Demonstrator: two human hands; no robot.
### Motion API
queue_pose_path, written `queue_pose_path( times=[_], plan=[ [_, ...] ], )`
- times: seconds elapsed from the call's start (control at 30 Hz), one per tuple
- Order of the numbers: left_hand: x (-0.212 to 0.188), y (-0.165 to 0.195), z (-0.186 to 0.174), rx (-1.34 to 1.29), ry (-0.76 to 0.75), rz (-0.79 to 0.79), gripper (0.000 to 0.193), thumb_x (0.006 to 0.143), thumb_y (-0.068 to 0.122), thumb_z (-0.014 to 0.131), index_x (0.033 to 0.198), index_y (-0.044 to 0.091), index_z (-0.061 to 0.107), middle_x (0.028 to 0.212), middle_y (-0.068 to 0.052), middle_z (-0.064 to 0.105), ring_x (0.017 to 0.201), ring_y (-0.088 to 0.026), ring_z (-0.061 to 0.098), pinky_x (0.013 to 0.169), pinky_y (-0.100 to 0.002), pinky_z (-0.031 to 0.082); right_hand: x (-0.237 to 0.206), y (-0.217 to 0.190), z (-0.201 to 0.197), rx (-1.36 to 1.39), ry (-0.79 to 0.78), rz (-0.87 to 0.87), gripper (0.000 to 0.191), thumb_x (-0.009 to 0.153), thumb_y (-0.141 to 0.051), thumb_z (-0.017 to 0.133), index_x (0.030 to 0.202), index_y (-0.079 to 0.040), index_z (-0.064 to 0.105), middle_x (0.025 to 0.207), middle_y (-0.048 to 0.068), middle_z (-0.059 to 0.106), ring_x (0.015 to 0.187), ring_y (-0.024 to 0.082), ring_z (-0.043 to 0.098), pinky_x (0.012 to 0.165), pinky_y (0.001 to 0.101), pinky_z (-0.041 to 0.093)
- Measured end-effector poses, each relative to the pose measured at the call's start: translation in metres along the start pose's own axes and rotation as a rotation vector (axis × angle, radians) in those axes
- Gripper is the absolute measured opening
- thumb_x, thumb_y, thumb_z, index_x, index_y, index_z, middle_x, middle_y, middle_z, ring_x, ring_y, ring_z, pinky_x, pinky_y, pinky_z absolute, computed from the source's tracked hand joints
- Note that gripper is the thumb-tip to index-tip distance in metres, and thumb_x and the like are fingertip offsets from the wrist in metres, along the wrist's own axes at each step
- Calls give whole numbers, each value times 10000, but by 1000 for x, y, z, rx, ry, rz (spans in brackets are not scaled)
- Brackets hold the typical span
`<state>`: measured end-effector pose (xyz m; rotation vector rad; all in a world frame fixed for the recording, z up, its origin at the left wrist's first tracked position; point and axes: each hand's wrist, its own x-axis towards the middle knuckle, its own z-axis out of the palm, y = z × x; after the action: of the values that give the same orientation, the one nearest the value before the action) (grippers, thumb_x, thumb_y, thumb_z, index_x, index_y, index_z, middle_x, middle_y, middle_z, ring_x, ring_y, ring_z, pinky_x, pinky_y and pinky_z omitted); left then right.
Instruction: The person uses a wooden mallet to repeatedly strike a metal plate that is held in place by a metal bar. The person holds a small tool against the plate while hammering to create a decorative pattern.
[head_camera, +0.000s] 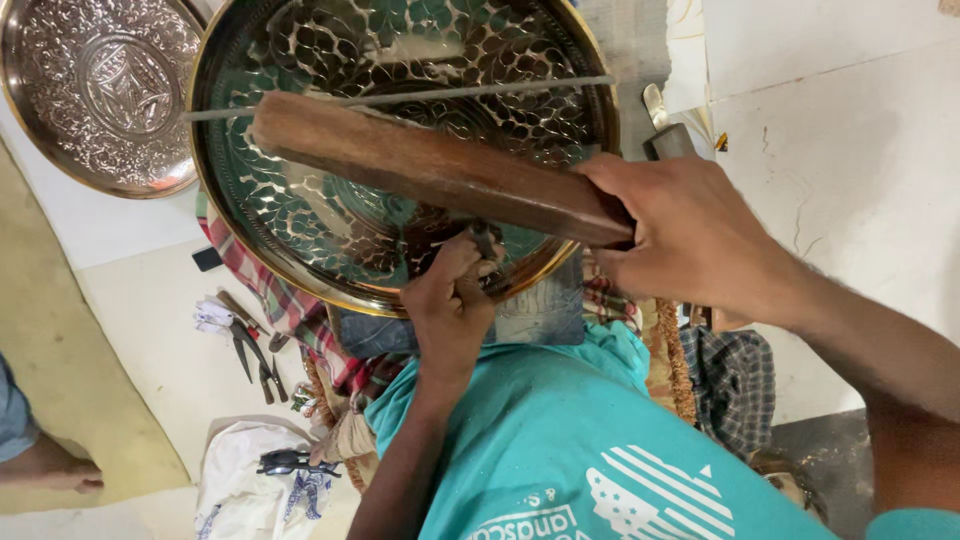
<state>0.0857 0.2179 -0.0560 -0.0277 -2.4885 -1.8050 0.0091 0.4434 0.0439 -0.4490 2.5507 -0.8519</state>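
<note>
A large round metal tray (400, 150) with an embossed leaf pattern is seen from above, in the upper middle of the view. Its rim is golden and its lower edge, at 6 o'clock, lies on a dark flat block (545, 312) in front of the person.

The left hand (452, 295) is closed around a small metal punch (485, 243), which is held upright with its tip on the tray near the rim, at about 5 o'clock of the tray. The right hand (685, 235) is closed on the end of a long wooden block (430, 165). This block is held above the tray and is stretched from the hand toward 10 o'clock. Its thick end is just above the punch; whether it touches the punch cannot be told.

A thin metal rod (400, 97) is laid across the tray, almost level, above the wooden block.

A second, smaller embossed plate (100, 90) is placed at 9 o'clock of the tray, just beside it. At 7 o'clock, on the pale floor, pliers and other small tools (250, 345) are lying, and a checked cloth (290, 305) is seen under the tray's edge. A bare foot of another person (60, 470) is visible at the left edge.
</note>
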Motion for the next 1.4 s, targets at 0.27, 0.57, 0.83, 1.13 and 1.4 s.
queue_pose_path(
  times=[0.27, 0.57, 0.83, 1.13, 1.4],
  plan=[
    [1, -9, 7, -64, -1, -67, 281, 917, -192, 489, 1108, -61, 647, 968, -117, 768, 912, -168, 770, 853, -283, 629, 5, 0, -18, 357, 65, 1, 342, 812, -119, 756, 1094, 9, 613, 644, 100, 680, 512, 136, 720, 477, 327, 515],
    [3, -10, 7, 31, 11, -13, 270, 896, -188, 521, 1083, -37, 645, 961, -144, 767, 898, -175, 778, 813, -262, 594, 14, -5, -26, 193, -87, 122, 388, 674, -77, 716, 999, -28, 509, 579, 150, 607, 470, 239, 659, 437, 415, 503],
    [3, -14, 8, 41, 2, -45, 307, 869, -173, 559, 1122, -32, 660, 969, -149, 764, 917, -208, 783, 815, -267, 585, 10, 6, -15, -118, -256, 37, 399, 720, -102, 714, 1067, -32, 532, 695, 153, 642, 503, 271, 606, 434, 416, 482],
    [6, -19, 7, 143, -38, 3, 413, 792, -189, 529, 1102, 16, 711, 973, -150, 783, 919, -199, 798, 822, -261, 606, 8, 1, -14, -204, -215, 10, 447, 702, -153, 751, 1054, -20, 509, 640, 142, 630, 494, 292, 621, 439, 439, 497],
    [9, -16, 9, 71, -17, -19, 400, 840, -179, 506, 1144, 15, 680, 1005, -148, 771, 933, -222, 801, 841, -275, 613, 8, 12, -9, -254, -321, 106, 451, 731, -167, 736, 1092, -35, 500, 670, 117, 631, 500, 258, 642, 441, 396, 496]
  ],
)
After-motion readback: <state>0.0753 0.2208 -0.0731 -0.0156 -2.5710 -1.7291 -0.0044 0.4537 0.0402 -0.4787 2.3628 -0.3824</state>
